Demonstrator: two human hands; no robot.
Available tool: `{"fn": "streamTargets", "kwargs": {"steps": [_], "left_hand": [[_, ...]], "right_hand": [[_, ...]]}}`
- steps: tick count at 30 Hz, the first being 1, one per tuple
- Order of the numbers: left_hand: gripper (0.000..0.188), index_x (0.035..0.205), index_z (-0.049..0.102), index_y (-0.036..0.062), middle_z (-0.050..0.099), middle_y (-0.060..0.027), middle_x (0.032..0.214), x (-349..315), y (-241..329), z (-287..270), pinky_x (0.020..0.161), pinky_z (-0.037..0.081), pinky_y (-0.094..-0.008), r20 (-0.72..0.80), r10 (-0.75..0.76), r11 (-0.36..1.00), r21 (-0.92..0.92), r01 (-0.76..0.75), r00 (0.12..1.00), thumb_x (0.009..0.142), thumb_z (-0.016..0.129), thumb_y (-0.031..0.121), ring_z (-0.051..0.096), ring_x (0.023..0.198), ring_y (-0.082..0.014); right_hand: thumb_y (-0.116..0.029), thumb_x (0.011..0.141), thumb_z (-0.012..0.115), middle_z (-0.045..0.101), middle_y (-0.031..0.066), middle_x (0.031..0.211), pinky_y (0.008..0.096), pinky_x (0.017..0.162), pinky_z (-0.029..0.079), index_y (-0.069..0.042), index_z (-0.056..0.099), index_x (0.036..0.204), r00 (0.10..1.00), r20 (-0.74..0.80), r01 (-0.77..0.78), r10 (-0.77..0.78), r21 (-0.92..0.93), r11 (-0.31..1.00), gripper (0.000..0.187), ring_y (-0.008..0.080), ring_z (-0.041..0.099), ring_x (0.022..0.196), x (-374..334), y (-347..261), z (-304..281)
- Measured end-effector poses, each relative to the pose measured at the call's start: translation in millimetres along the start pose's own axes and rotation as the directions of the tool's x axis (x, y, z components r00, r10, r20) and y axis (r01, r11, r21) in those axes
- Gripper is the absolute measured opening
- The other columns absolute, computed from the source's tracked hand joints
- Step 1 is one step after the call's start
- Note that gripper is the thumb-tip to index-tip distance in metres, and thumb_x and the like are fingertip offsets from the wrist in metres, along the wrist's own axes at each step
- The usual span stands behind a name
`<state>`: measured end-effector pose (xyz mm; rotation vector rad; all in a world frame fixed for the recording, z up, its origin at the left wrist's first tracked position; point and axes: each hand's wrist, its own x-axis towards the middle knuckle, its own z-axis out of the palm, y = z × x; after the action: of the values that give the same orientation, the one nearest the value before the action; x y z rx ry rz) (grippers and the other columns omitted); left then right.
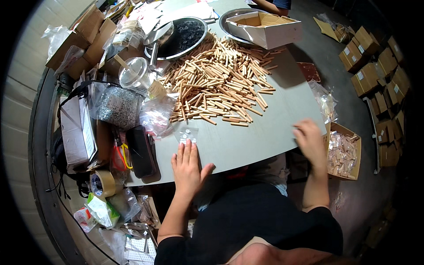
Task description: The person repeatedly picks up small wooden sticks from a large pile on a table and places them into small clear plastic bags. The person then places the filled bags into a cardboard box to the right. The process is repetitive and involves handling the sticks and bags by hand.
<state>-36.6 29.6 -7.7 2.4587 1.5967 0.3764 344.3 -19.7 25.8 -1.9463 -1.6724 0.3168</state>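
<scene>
My left hand [187, 164] lies flat near the table's front edge, fingers stretched out. Its fingertips touch a small clear plastic bag [188, 134] with small whitish pieces in it. Over the table's right edge is my right hand [308, 137], its fingers loosely bent and apart, with nothing visible in them. Beyond both hands spreads a big heap of short wooden dowels [221, 81]. Below the right edge, next to my right forearm, stands a cardboard box [358, 158] filled with small clear packets of wooden pieces [342, 149].
Left of my left hand lie a dark phone [140, 151], scissors [119, 155] and a tape roll [102, 183]. A metal bowl of dark small parts [185, 37] and a white carton [269, 33] stand behind the dowels. Stacked cardboard boxes [369, 77] line the right; another person's arm [269, 5] shows at the back.
</scene>
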Motion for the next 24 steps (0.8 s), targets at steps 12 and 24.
{"fn": "streamTargets", "kwargs": {"steps": [12, 24], "left_hand": [[0.04, 0.115, 0.07, 0.0129, 0.062, -0.0016, 0.101, -29, -5, 8, 0.09, 0.044, -0.0395, -0.206, 0.431, 0.887, -0.078, -0.454, 0.878, 0.076, 0.071, 0.008, 0.058, 0.098, -0.021], [0.017, 0.078, 0.066, 0.0018, 0.058, -0.008, 0.063, -34, 8, -2, 0.052, 0.044, -0.0295, -0.246, 0.072, 0.65, -0.723, -0.232, 0.967, 0.076, 0.082, 0.001, 0.057, 0.055, -0.0201]], "right_hand": [[-0.01, 0.082, 0.072, 0.063, 0.0156, 0.093, 0.0419, 0.078, 0.052, 0.0, 0.069, 0.093, 0.984, -0.108, 0.158, -0.145, 0.119, 0.98, 0.016, 0.0346, 0.063, 0.086, 70, -79, 102], [-0.005, 0.079, 0.07, 0.062, 0.014, 0.102, 0.0414, 0.085, 0.051, -0.005, 0.07, 0.102, 0.996, -0.003, 0.084, -0.086, 0.23, 0.97, 0.023, 0.0344, 0.061, 0.093, 42, -50, 57]]}}
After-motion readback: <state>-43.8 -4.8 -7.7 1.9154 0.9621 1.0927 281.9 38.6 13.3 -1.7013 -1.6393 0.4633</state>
